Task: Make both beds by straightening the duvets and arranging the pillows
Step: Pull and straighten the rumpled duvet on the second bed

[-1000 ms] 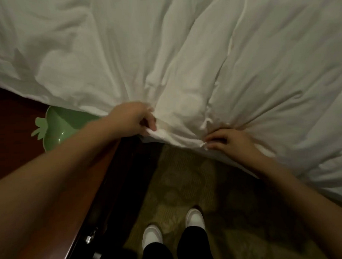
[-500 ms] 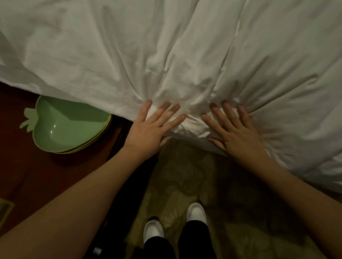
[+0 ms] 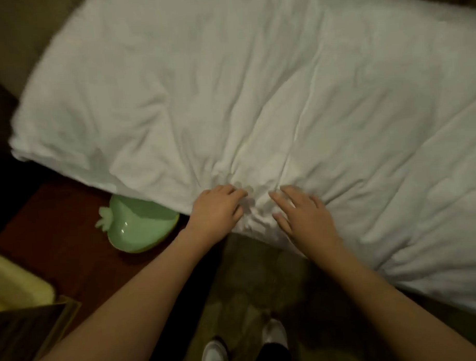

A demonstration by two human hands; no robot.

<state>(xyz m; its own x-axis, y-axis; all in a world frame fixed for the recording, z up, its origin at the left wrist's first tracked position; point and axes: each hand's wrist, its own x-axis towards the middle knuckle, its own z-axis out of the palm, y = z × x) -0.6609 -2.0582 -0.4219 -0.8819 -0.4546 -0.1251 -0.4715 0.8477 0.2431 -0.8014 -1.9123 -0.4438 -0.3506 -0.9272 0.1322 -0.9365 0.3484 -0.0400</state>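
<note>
A rumpled white cotton duvet (image 3: 255,104) is seen spread over the bed from ten to three o'clock, its near edge bunched into creases. The left hand (image 3: 216,210) rests there with fingers loosely bent; the right hand (image 3: 303,216) is laid flat, fingers splayed. Smoothing appears under way; an outward sweep is likely called for next. A green fruit-shaped ceramic dish (image 3: 136,227) sits at eight o'clock.
</note>
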